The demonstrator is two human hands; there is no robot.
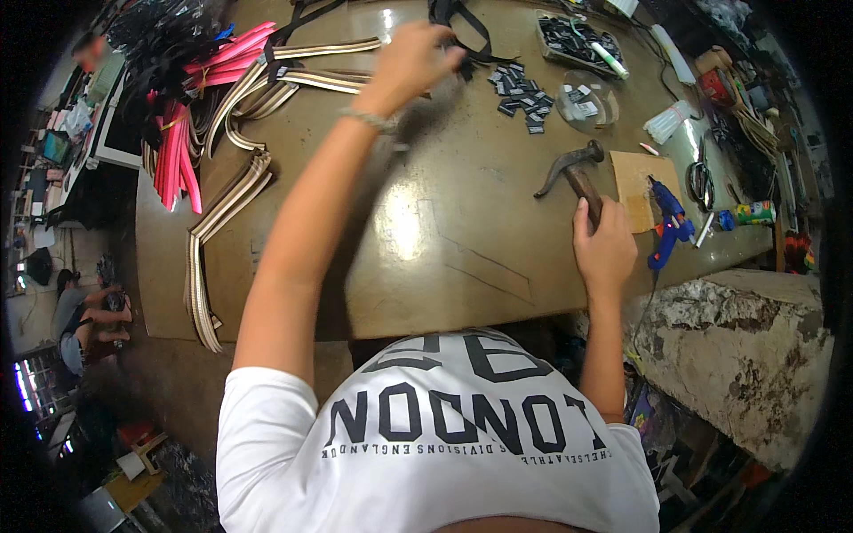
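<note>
My left hand [410,64] reaches far across the brown worktable [426,240] and is closed on a black webbing strap [466,31] near the table's far edge. My right hand [606,249] grips the wooden handle of a claw hammer [573,169], whose metal head rests on the table surface. Just beyond the left hand lies a small heap of dark metal buckles [522,93].
Striped beige straps [227,200] and pink straps [178,155] lie at the left. A clear dish [586,102] and a tray of small parts [577,43] sit at the far right, with a cardboard piece [640,182], blue glue gun [666,226] and scissors [700,182]. A person sits on the floor [84,315] at left.
</note>
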